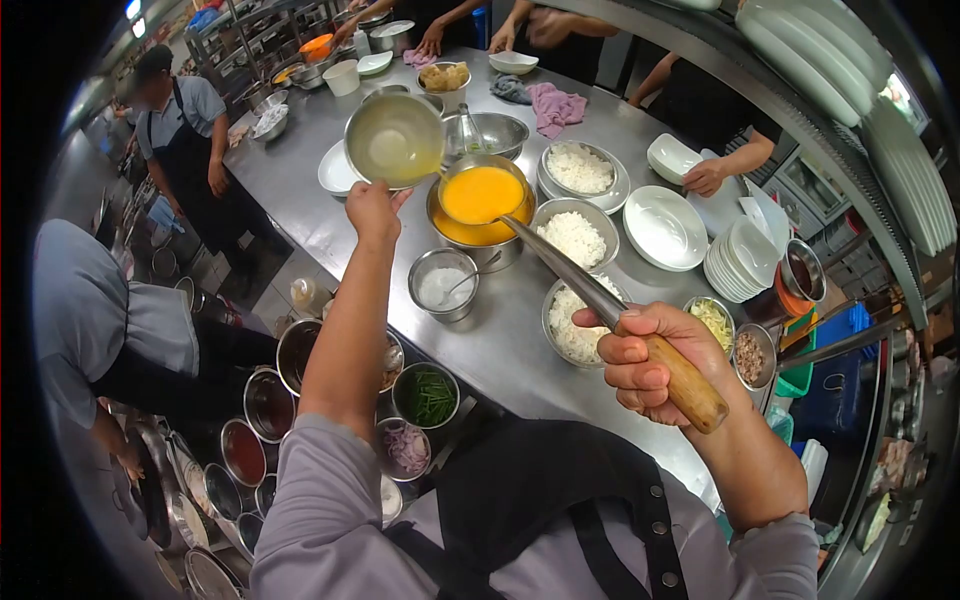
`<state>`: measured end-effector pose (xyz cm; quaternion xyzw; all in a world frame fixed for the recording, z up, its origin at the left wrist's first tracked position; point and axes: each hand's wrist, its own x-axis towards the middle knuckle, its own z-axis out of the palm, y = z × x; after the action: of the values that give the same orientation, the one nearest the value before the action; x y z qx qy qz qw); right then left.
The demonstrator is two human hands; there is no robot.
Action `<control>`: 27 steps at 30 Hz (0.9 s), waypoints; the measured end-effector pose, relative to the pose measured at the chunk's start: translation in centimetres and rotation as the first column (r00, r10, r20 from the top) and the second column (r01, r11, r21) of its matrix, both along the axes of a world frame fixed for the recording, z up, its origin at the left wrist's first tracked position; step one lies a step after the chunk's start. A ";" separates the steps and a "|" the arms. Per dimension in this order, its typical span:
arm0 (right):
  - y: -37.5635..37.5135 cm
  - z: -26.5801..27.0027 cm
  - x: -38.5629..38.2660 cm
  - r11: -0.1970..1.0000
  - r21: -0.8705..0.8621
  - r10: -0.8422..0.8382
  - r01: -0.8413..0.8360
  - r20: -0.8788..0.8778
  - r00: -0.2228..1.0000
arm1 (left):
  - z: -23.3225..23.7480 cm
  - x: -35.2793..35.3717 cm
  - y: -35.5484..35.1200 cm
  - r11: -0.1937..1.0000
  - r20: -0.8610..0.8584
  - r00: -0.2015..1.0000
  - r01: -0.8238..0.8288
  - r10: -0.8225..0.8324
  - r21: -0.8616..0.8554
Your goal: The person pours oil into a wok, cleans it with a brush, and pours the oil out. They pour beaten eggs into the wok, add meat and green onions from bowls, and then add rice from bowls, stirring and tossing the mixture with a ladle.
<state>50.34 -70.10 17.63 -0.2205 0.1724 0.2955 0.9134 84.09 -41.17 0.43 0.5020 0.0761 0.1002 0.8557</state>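
Observation:
My left hand (375, 212) grips the near rim of a metal bowl (385, 138), tilted so that its inside shows a little yellowish liquid. In my right hand (655, 362) is a long-handled ladle (568, 262), fingers wrapped round its wooden grip. Orange-yellow liquid, like beaten egg, fills the ladle's round head. That head is over a metal pot (436, 222) of the same liquid, and the bowl's lower edge comes close beside it. Nearer me stands a small metal bowl of white granules (443, 285) with a spoon in it.
Bowls of white rice (570, 238) line the steel table to the right, beside white bowls (664, 228) and stacked plates (742, 258). Pans of chopped greens (426, 395) and sliced onion (405, 448) sit below its front edge. Co-workers (185, 140) stand left and across.

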 end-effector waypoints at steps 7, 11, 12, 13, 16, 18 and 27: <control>0.2 -1.6 1.4 0.997 -0.072 -0.009 0.006 -0.044 0.999 | -3.7 -2.8 3.7 0.963 -0.110 0.991 -0.100 0.075 -0.250; 1.1 -1.8 2.1 0.942 -0.331 0.035 -0.052 -0.056 0.998 | -4.4 -4.7 5.5 0.959 -0.120 0.985 -0.151 0.125 -0.238; 1.3 -1.9 2.3 0.913 -0.399 0.064 -0.080 -0.054 0.996 | -3.5 -5.6 5.4 0.960 -0.109 0.981 -0.180 0.159 -0.213; 1.5 -2.0 2.4 0.913 -0.400 0.068 -0.084 -0.055 0.996 | -3.7 -5.7 5.8 0.960 -0.110 0.980 -0.183 0.163 -0.214; 1.6 -2.3 2.6 0.908 -0.406 0.085 -0.102 -0.059 0.995 | -3.6 -6.1 6.8 0.966 -0.075 0.980 -0.197 0.186 -0.168; 1.1 -2.4 2.7 0.981 -0.172 0.076 -0.087 -0.068 0.995 | -3.4 -6.3 7.2 0.971 -0.062 0.979 -0.201 0.194 -0.133; 0.5 0.7 1.1 0.995 0.096 0.039 -0.035 -0.039 0.998 | -1.9 -6.9 6.4 0.989 -0.061 0.988 -0.141 0.143 0.047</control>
<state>51.45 -69.59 18.36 -0.1738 0.1728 0.3247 0.9135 77.20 -34.76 -1.49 0.5161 0.1369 0.1464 0.8327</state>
